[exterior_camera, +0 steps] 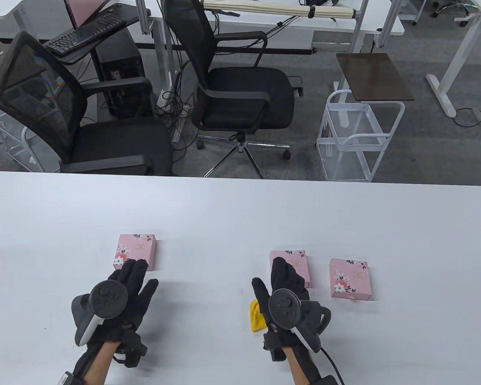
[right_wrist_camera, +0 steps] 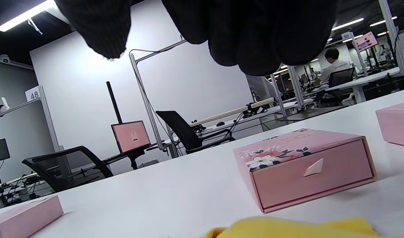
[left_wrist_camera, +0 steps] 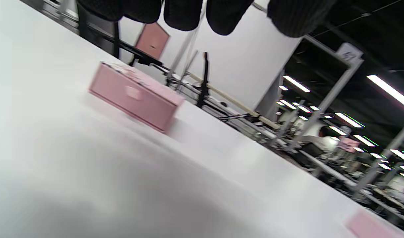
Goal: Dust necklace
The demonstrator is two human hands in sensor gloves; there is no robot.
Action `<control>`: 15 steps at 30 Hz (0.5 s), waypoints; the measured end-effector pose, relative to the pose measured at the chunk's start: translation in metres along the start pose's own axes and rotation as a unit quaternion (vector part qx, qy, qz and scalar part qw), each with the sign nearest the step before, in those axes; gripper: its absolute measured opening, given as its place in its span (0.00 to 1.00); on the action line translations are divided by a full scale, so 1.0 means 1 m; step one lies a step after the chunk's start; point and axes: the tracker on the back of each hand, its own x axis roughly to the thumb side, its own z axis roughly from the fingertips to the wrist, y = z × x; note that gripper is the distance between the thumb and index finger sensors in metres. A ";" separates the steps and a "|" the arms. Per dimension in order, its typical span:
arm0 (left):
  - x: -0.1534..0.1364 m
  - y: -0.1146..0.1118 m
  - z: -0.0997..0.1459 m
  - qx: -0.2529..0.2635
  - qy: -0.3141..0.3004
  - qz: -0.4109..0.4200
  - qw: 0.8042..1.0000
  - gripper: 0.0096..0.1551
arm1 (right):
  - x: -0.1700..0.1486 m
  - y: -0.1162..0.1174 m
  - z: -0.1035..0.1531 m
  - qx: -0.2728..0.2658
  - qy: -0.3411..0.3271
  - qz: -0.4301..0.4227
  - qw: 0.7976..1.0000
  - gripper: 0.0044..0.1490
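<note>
Three pink flowered boxes lie shut on the white table (exterior_camera: 240, 208): a left box (exterior_camera: 135, 251) (left_wrist_camera: 135, 96), a middle box (exterior_camera: 300, 260) (right_wrist_camera: 304, 165) and a right box (exterior_camera: 350, 278) (right_wrist_camera: 396, 127). No necklace shows. My left hand (exterior_camera: 134, 276) hovers flat, fingers straight, just short of the left box. My right hand (exterior_camera: 284, 276) is spread over the near part of the middle box, holding nothing. A yellow cloth (exterior_camera: 257, 317) (right_wrist_camera: 297, 228) lies on the table under my right wrist.
Beyond the table's far edge stand two black office chairs (exterior_camera: 240, 92) and a white wire cart (exterior_camera: 358, 136). A person sits at a distant desk (right_wrist_camera: 334, 66) in the right wrist view.
</note>
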 end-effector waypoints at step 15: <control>-0.001 -0.027 -0.096 -0.121 0.167 -0.142 0.968 0.67 | 0.006 0.004 0.006 0.017 -0.010 -0.036 0.999 0.45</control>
